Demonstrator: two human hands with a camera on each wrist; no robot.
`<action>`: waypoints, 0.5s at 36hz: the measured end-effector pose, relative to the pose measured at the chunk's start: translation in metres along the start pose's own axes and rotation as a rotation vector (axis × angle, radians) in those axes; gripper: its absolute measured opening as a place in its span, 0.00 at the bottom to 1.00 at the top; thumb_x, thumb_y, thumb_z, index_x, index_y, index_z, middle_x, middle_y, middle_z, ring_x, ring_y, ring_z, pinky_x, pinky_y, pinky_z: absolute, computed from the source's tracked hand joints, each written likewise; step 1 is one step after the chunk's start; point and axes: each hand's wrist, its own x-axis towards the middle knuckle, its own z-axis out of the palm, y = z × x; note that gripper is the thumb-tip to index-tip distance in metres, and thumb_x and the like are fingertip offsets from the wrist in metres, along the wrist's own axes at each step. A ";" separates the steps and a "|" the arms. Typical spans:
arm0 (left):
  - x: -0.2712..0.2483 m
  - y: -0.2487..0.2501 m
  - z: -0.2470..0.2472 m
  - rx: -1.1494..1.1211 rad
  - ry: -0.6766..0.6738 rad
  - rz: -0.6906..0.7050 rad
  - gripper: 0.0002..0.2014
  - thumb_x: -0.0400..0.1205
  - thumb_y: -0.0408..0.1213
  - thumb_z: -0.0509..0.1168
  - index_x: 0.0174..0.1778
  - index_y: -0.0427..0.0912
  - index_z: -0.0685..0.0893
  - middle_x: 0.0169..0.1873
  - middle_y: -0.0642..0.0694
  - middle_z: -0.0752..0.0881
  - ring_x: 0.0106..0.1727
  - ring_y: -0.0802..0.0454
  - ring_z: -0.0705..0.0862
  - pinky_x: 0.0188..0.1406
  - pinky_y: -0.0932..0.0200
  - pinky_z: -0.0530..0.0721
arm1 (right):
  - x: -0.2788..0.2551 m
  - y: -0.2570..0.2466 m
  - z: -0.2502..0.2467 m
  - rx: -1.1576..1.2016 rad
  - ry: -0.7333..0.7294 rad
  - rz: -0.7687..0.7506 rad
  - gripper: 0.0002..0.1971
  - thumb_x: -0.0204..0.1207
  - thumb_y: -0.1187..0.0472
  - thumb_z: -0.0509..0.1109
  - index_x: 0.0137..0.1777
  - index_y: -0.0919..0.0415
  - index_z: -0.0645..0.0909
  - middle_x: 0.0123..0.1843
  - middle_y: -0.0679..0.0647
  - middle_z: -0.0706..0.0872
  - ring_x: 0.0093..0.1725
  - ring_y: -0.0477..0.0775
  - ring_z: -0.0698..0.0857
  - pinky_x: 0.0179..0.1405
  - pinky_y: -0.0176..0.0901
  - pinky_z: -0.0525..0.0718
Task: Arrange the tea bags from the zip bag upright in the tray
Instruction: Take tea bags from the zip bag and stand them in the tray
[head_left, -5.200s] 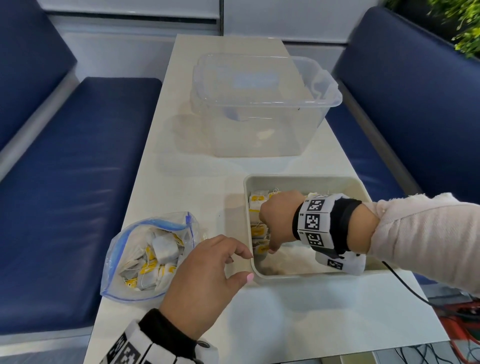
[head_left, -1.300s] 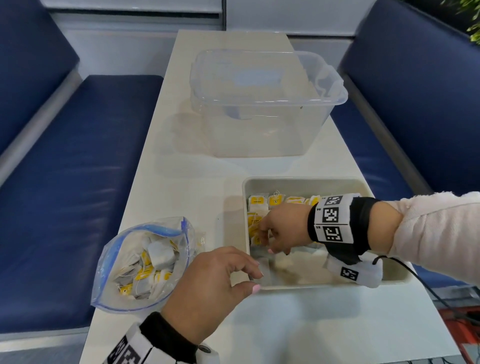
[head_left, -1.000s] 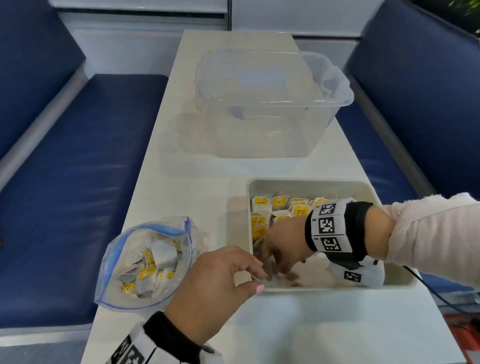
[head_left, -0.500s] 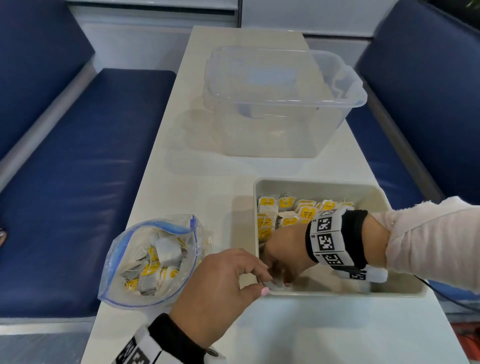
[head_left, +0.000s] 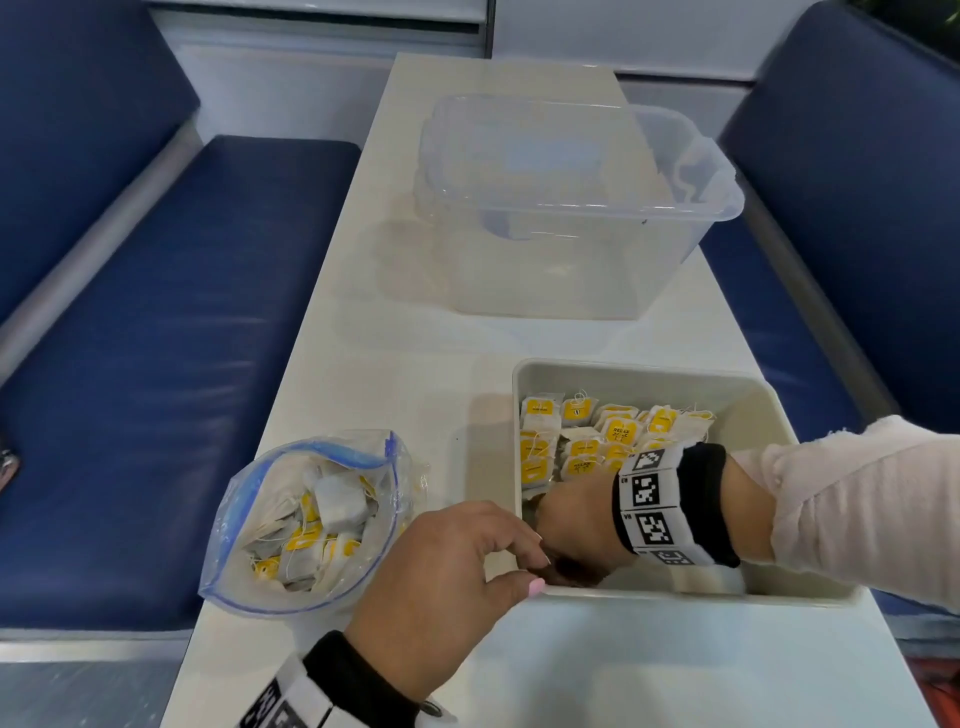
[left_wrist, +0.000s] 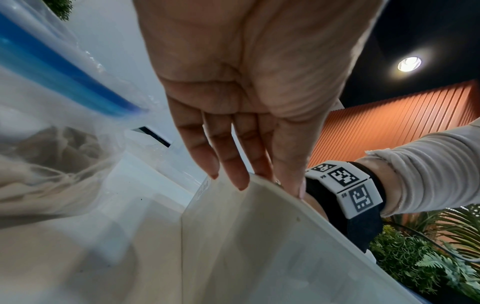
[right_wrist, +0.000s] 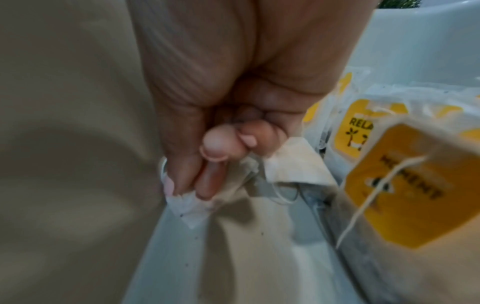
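Observation:
A beige tray (head_left: 644, 370) sits at the right of the white table. Yellow-tagged tea bags (head_left: 582, 441) stand in rows at its far left. My right hand (head_left: 571, 566) reaches down into the tray's near left corner. In the right wrist view that hand (right_wrist: 207, 181) pinches a tea bag (right_wrist: 293, 164) just above the tray floor (right_wrist: 233, 257), beside the standing tea bags (right_wrist: 405, 185). My left hand (head_left: 537, 571) rests on the tray's front left corner, fingers fairly straight on the rim (left_wrist: 259, 205). The open zip bag (head_left: 311, 519) of tea bags lies left of the tray.
A large clear plastic tub (head_left: 571, 208) stands on the table behind the tray. Blue benches run along the left (head_left: 156, 312) and the right (head_left: 857, 208). Bare table top (head_left: 623, 665) lies in front of the tray.
My right hand has moved from the rows of tea bags toward the tray's near left corner and lowered there. My left hand has stayed at the tray's corner.

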 end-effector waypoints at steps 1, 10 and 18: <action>0.000 0.001 0.000 0.007 -0.003 0.000 0.05 0.71 0.40 0.76 0.38 0.56 0.90 0.44 0.67 0.87 0.51 0.71 0.82 0.54 0.73 0.75 | -0.001 0.000 0.000 0.001 -0.002 0.010 0.05 0.77 0.62 0.68 0.49 0.59 0.85 0.36 0.50 0.77 0.36 0.52 0.74 0.36 0.42 0.74; 0.001 0.000 0.001 0.026 0.018 -0.014 0.05 0.72 0.42 0.76 0.38 0.58 0.88 0.44 0.68 0.87 0.51 0.70 0.82 0.48 0.76 0.75 | -0.016 0.010 -0.005 0.184 -0.002 -0.013 0.06 0.72 0.68 0.70 0.44 0.59 0.87 0.33 0.49 0.82 0.38 0.51 0.79 0.32 0.37 0.73; 0.009 0.013 -0.006 0.050 0.174 -0.024 0.13 0.78 0.38 0.69 0.46 0.65 0.76 0.41 0.78 0.77 0.36 0.72 0.77 0.39 0.78 0.70 | -0.063 0.034 -0.025 0.594 0.236 0.073 0.05 0.68 0.62 0.78 0.38 0.55 0.84 0.34 0.46 0.83 0.28 0.39 0.79 0.32 0.28 0.73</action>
